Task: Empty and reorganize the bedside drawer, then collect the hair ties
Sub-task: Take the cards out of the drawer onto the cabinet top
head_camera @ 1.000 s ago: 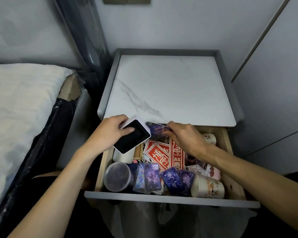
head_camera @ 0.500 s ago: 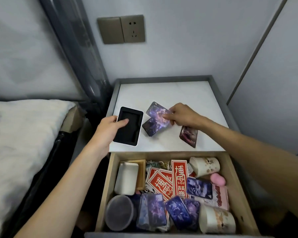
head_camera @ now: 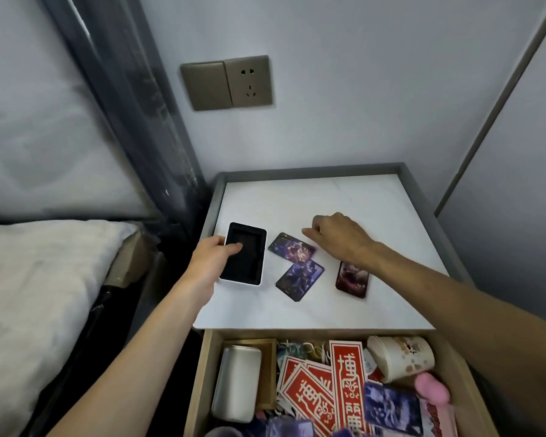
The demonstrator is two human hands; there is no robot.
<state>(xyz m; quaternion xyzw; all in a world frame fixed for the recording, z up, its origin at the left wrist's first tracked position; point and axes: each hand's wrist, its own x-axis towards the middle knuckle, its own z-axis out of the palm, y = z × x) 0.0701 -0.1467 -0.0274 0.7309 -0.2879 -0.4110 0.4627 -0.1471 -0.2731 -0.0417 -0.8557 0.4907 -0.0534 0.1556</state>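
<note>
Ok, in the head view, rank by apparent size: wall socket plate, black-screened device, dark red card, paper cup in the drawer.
1. wall socket plate
2. black-screened device and paper cup: about alike, and the cup is nearer the camera, so unranked
3. dark red card, clearly smallest

Both bare forearms are stretched forward across the near edge of the bench. The left grip is closed around the white-edged device at the bench's left side, with the thumb laid across its dark face. The right grip is held knuckles-up over the bench's middle, fingers curled downward; whether anything is pinched cannot be told.
</note>
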